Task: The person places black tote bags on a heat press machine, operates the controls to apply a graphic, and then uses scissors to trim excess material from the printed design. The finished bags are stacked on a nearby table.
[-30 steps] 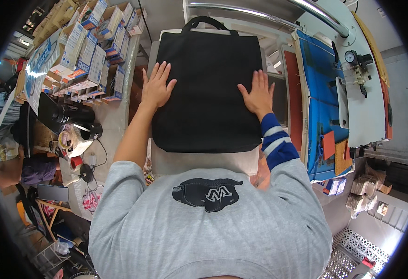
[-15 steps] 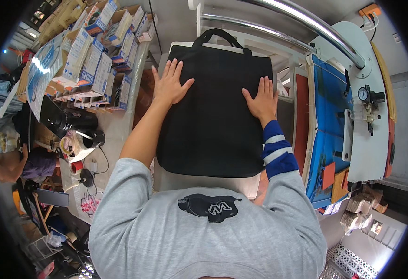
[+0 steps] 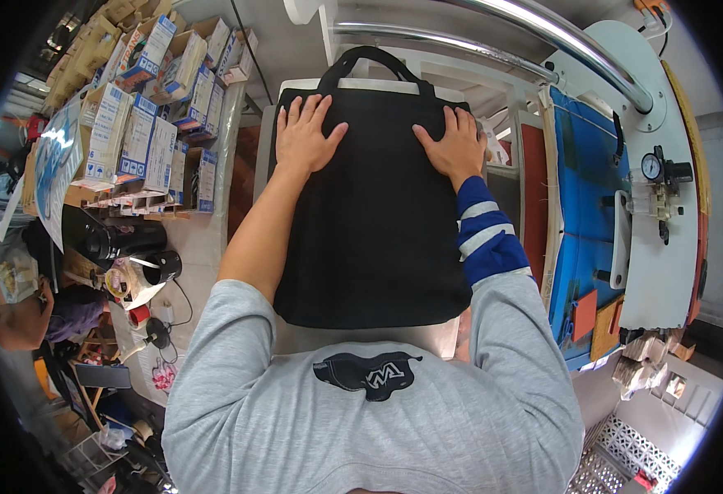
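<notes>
A black tote bag (image 3: 370, 222) lies flat on a pale platen (image 3: 411, 336) in front of me, its handle loop (image 3: 374, 58) at the far end. My left hand (image 3: 306, 136) rests palm down on the bag's upper left part, fingers spread and pointing away from me. On the upper right edge lies my right hand (image 3: 456, 146), also flat with the thumb apart and turned inward. A blue sleeve with pale stripes covers that forearm. Neither hand grips anything; both touch the cloth.
Chrome bars (image 3: 452, 48) cross beyond the bag. At right stands a machine with a blue panel (image 3: 584, 214) and a pressure gauge (image 3: 651, 167). Cardboard boxes (image 3: 139, 136) are stacked on the left table, near a black cup (image 3: 164, 266). Another person's arm (image 3: 28, 317) shows at far left.
Both hands have shifted on the bag: the left lies nearer its top edge, its fingers closer together, and the right sits slightly farther in. The whole view has tilted a little.
</notes>
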The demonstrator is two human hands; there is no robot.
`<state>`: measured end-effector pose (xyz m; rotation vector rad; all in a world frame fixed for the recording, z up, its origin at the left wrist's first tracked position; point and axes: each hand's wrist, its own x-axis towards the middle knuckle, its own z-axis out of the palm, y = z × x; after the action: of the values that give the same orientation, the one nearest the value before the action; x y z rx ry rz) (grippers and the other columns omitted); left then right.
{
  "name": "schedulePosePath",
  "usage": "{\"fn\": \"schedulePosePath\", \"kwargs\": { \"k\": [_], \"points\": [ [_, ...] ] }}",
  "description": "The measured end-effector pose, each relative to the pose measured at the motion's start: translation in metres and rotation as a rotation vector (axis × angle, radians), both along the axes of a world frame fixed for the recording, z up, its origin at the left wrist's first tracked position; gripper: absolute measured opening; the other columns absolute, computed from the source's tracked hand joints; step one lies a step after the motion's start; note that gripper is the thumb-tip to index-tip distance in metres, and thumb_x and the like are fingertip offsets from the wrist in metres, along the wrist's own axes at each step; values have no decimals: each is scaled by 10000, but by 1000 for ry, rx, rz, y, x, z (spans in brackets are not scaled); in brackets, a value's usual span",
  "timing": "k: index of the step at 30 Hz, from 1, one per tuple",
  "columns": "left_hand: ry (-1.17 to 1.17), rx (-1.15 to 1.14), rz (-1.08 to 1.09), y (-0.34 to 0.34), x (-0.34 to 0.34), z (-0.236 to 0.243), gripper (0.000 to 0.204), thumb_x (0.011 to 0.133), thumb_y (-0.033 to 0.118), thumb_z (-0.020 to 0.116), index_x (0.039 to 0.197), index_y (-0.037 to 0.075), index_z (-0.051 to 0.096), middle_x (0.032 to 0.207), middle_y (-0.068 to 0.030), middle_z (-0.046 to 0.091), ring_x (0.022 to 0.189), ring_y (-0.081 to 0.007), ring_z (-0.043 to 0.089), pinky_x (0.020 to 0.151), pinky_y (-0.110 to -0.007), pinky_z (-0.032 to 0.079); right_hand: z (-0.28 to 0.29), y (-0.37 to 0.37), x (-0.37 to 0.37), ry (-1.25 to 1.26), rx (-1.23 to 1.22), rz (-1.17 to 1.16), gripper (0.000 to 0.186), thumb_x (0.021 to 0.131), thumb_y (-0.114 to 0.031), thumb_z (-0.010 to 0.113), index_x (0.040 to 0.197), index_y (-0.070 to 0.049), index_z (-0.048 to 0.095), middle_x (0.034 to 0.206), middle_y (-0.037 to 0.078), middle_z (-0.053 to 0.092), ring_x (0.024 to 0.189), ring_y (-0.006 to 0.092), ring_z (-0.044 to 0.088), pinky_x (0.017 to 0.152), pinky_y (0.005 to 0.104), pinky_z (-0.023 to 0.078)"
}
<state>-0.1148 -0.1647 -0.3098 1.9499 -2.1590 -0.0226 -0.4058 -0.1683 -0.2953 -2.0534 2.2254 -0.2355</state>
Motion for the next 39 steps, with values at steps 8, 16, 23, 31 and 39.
{"fn": "schedulePosePath", "kwargs": {
  "k": [8,16,23,31,39],
  "points": [
    [-133,-124,36,15,-18,6,663,980,528,533,1496,118,471,1547,-187,419,1445,-416,356,1202,-571,233,6,21,8,94,-44,23,893,916,-730,482,1532,-85,423,1630,158,319,1539,335,213,1209,636,129],
    [66,138,-120,256,43,16,748,969,496,576,1590,157,335,1669,-96,259,1532,-417,188,1229,-607,122,-2,249,-34,91,52,178,826,954,-636,524,1582,-129,347,1669,140,243,1548,398,155,1226,627,64],
    [23,70,-75,284,67,4,758,978,509,554,1598,144,315,1678,-78,249,1543,-399,168,1222,-624,98,-11,266,-48,60,49,114,810,986,-581,510,1608,-122,267,1693,108,184,1542,418,157,1208,663,102],
    [191,-53,-52,324,71,27,523,889,280,726,1352,82,587,1533,-132,451,1434,-415,367,1174,-638,222,60,337,-91,-219,271,62,538,958,-453,651,1308,-45,661,1347,174,648,1256,335,614,1053,461,473],
    [373,-91,-537,359,-26,44,262,805,137,757,1049,54,704,1108,-97,647,1163,-295,580,1136,-531,373,195,358,-244,42,-646,-558,404,1019,-384,594,1116,-13,722,1095,179,728,989,349,697,898,438,535]
  ]
}}
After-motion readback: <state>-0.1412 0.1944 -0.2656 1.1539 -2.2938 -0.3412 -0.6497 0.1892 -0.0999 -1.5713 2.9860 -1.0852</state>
